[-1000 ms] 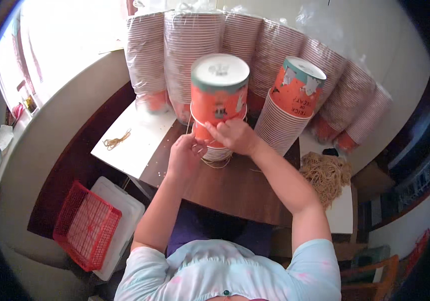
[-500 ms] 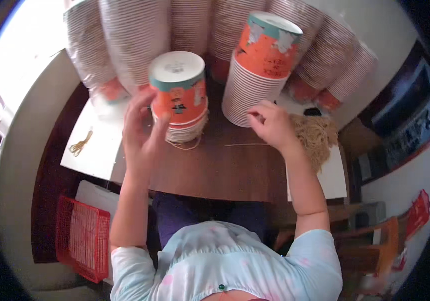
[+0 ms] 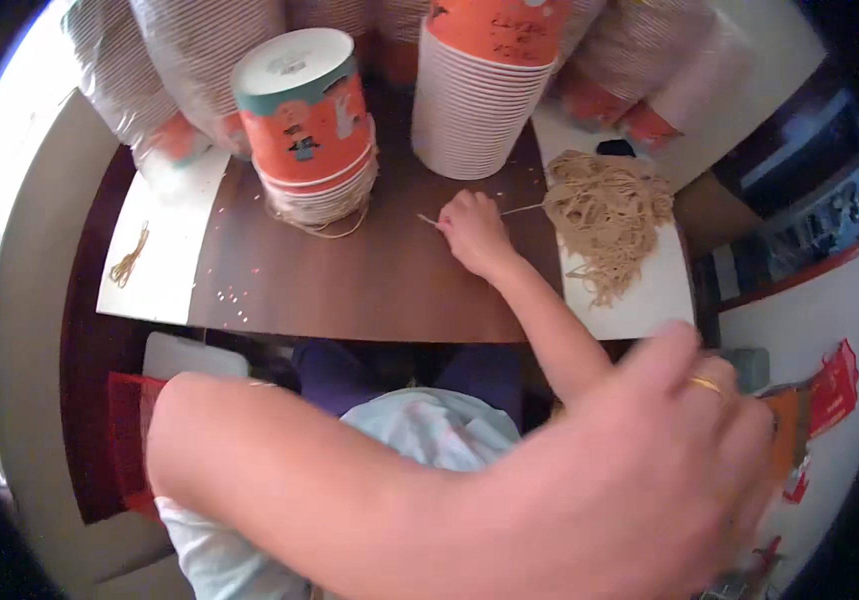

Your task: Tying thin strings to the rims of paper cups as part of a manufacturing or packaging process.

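Observation:
My right hand [image 3: 472, 230] rests low over the brown tabletop, pinching a thin strand of beige twine [image 3: 522, 210]. The strand's short end sticks out left of the fingers, and its other end runs to a tangled twine pile [image 3: 604, 215]. Close to the camera, my left arm crosses my body toward the right. My left hand [image 3: 694, 440], wearing a ring, looks bent and blurred; its fingertips are hidden. An upside-down stack of orange-and-teal paper cups [image 3: 304, 125] stands left of my right hand, twine looped around its lower rims. Behind my right hand rises a taller cup stack [image 3: 479, 95].
Plastic-wrapped cup stacks [image 3: 214, 60] line the back. A small twine bundle [image 3: 129, 258] lies on the white left panel [image 3: 164, 235]. Tiny pale scraps dot the brown tabletop [image 3: 409, 290]. A red basket [image 3: 129, 440] stands below at left, a dark object [image 3: 616, 149] beyond the twine pile.
My left hand has left the near cup stack and swung across my body to the lower right. My right hand has moved left and down onto the twine strand. The view has shifted.

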